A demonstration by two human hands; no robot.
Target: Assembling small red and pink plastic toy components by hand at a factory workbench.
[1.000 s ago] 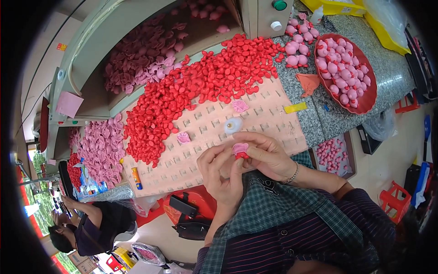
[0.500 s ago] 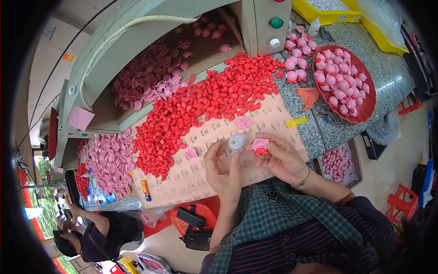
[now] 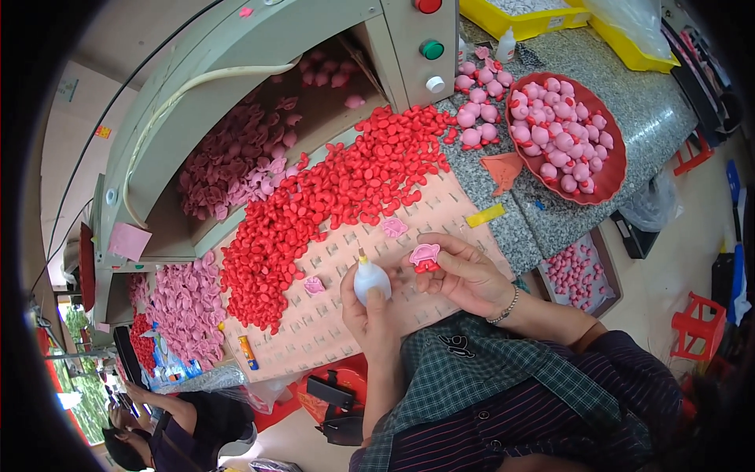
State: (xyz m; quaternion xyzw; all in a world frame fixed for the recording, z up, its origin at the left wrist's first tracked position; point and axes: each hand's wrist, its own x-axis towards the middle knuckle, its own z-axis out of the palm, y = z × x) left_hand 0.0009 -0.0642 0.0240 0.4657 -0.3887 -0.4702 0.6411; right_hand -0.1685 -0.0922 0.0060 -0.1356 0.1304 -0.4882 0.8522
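Observation:
My left hand [image 3: 373,322] is closed around a small translucent squeeze bottle [image 3: 371,278], whose yellow nozzle points up and away from me. Between the thumb and fingers of my right hand [image 3: 476,282] is a hollow pink shell piece [image 3: 425,252] with a red base piece [image 3: 427,267] at its lower edge. Whether those two are joined I cannot tell. The nozzle is to the left of the shell and apart from it. Two more pink shell pieces, one farther off [image 3: 394,227] and one to the left [image 3: 314,285], lie on the patterned mat [image 3: 346,346].
A large heap of red pieces [image 3: 338,189] covers the mat's far side. Behind stands a grey machine housing [image 3: 259,47] holding pink shells. At right are a red bowl [image 3: 617,177] of pink figures and a yellow strip [image 3: 485,215]. Another person [image 3: 181,425] works at lower left.
The squeeze bottle has tipped so its nozzle, which faced up toward my view, now points away. My left fingers have wrapped round it. My right hand still holds the pink shell; the view has shifted slightly.

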